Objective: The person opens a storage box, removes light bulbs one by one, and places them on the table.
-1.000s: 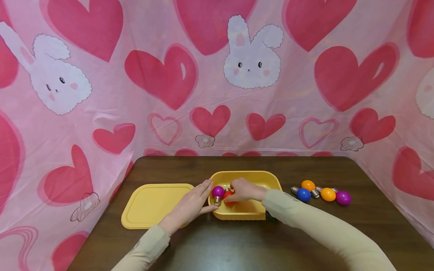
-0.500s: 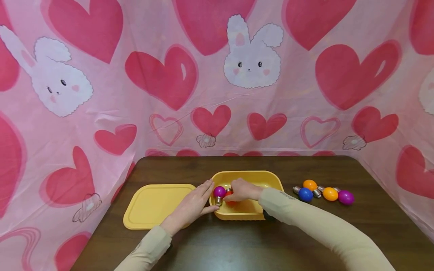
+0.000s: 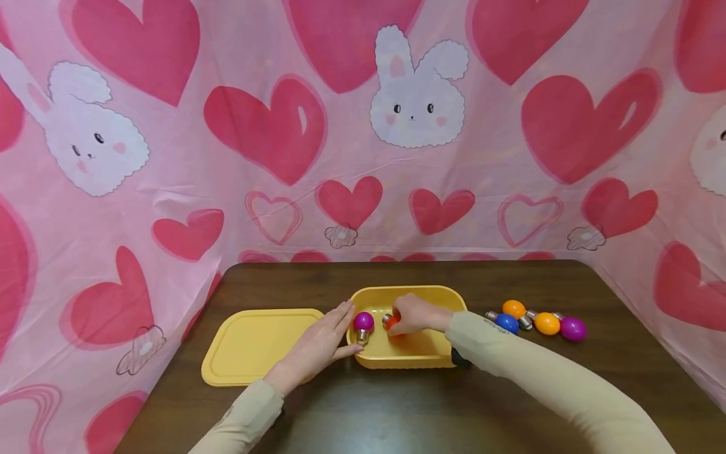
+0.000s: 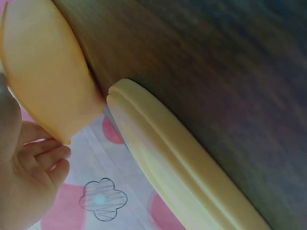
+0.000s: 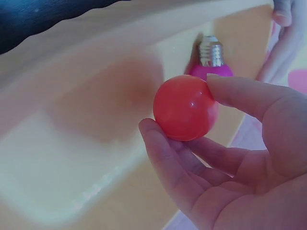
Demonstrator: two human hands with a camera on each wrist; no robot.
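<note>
A yellow plastic box (image 3: 405,362) stands open-topped on the table. My left hand (image 3: 317,343) rests along its left rim, fingers straight and thumb at the near corner; the left wrist view has these fingers against the outer wall. Inside the box, my right hand (image 3: 418,313) pinches a red light bulb (image 5: 184,108) by its globe between thumb and fingers. The bulb's metal base points left in the head view. To the left of it, a purple light bulb (image 3: 363,321) lies in the box, apart from the red one, its metal base toward me.
The box's yellow lid (image 3: 255,347) lies flat on the table at the left, partly under my left forearm's line. Right of the box is a loose group of bulbs: a blue bulb (image 3: 507,323), two orange bulbs (image 3: 547,323) and another purple bulb (image 3: 573,328).
My right hand has shifted slightly right inside the box with the red light bulb, widening the gap to the purple one. My left hand stays on the rim.
</note>
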